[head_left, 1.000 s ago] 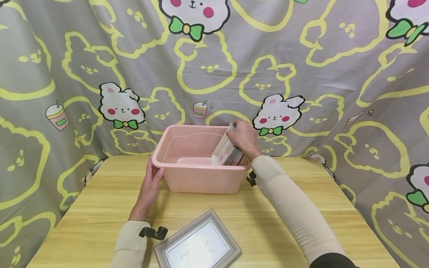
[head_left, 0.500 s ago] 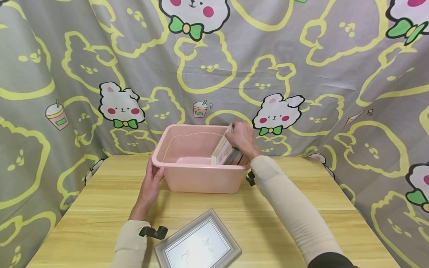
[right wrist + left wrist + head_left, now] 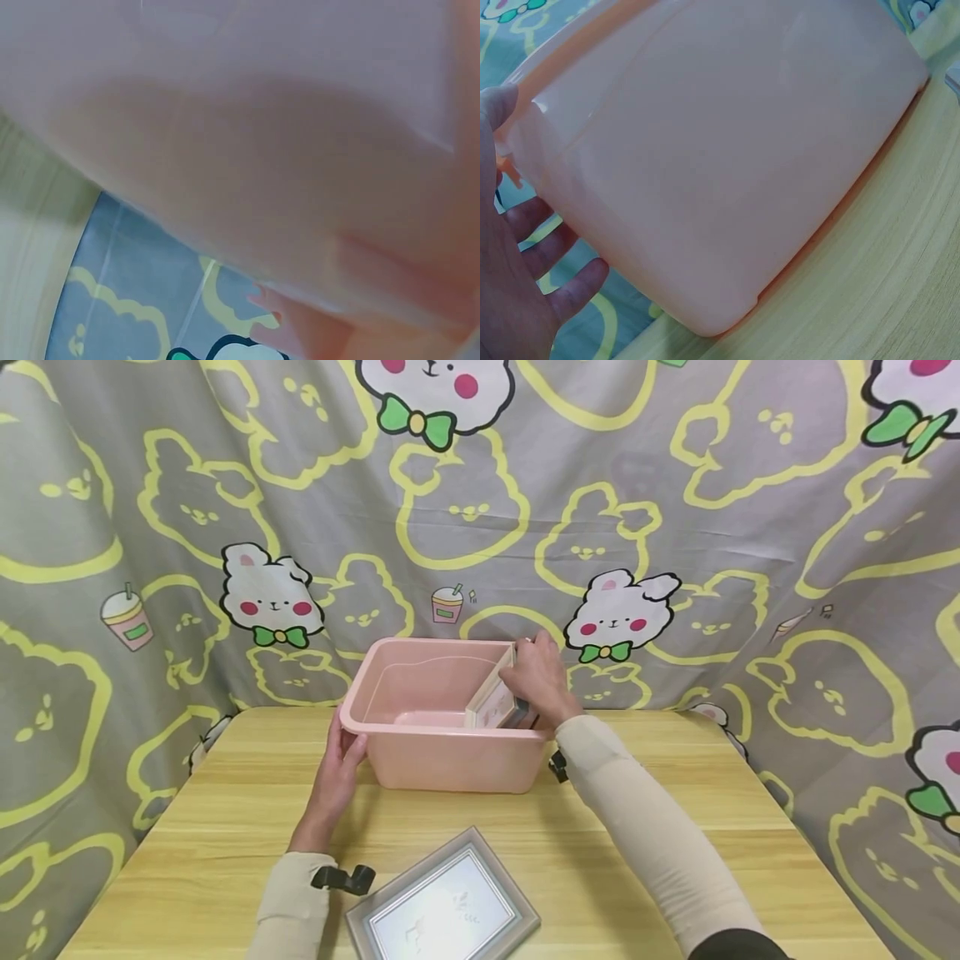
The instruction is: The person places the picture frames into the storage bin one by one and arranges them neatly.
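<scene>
A pink plastic tub (image 3: 450,764) stands on the wooden table, and its front wall (image 3: 727,150) fills most of the left wrist view. At its left corner my left hand (image 3: 337,777) holds the rim, thumb on the front side and fingers round the end. My right hand (image 3: 537,672) reaches into the tub's right end and grips the top edge of a light-edged picture frame (image 3: 495,703) that leans to the right. Darker edges show behind that frame, mostly hidden by my hand. In the right wrist view the tub wall (image 3: 225,150) hides the fingers.
A grey picture frame (image 3: 442,914) lies flat on the table (image 3: 630,877) before the tub, its glass reflecting light. Behind the tub hangs a grey patterned curtain (image 3: 480,552). Black wrist mounts (image 3: 345,878) stick out from my sleeves.
My right hand has shifted slightly left and lower, and the light-edged picture frame has moved left with it. The left hand, the tub and the grey frame stay in place.
</scene>
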Action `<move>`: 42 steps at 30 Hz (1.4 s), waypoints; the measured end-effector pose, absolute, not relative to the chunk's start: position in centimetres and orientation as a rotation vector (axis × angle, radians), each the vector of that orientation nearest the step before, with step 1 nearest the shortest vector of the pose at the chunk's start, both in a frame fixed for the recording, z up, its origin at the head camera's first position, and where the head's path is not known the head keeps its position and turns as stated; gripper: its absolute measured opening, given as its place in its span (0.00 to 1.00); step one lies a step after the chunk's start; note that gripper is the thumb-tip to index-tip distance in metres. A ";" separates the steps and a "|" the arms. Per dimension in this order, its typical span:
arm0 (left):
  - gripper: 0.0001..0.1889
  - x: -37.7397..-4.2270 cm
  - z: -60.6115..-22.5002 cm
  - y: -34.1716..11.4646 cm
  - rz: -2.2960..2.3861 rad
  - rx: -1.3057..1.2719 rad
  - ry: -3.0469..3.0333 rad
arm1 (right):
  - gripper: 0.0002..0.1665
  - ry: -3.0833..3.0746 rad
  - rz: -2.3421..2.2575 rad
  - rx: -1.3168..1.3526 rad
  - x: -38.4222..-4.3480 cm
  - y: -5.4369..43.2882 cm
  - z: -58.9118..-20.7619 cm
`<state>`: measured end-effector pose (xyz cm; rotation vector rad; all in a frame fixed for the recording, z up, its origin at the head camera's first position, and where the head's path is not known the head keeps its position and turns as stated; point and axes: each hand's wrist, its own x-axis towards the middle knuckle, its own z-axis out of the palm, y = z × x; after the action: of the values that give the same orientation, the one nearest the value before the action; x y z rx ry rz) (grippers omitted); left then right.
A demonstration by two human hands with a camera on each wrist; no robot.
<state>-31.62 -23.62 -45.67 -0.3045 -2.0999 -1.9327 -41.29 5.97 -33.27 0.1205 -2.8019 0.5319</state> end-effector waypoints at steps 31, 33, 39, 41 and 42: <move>0.33 -31.5 -45.7 -23.6 -1.929 -0.299 -2.102 | 0.23 -2.738 0.373 0.235 -40.4 7.4 -32.5; 0.33 -31.5 -45.8 -23.6 -1.927 -0.300 -2.100 | 0.26 -2.753 0.375 0.239 -40.1 7.5 -32.7; 0.32 -31.6 -45.7 -23.6 -1.921 -0.310 -2.101 | 0.35 -2.858 0.355 0.249 -39.0 8.0 -33.3; 0.32 -31.6 -45.7 -23.6 -1.926 -0.310 -2.097 | 0.38 -2.896 0.351 0.258 -38.6 8.2 -33.5; 0.32 -31.6 -45.7 -23.6 -1.930 -0.304 -2.093 | 0.39 -2.911 0.350 0.268 -38.4 8.3 -33.6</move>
<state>-31.62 -23.60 -45.72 -0.3041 -2.0933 -1.9295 -38.36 8.26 -33.63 0.2675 -2.9107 0.3498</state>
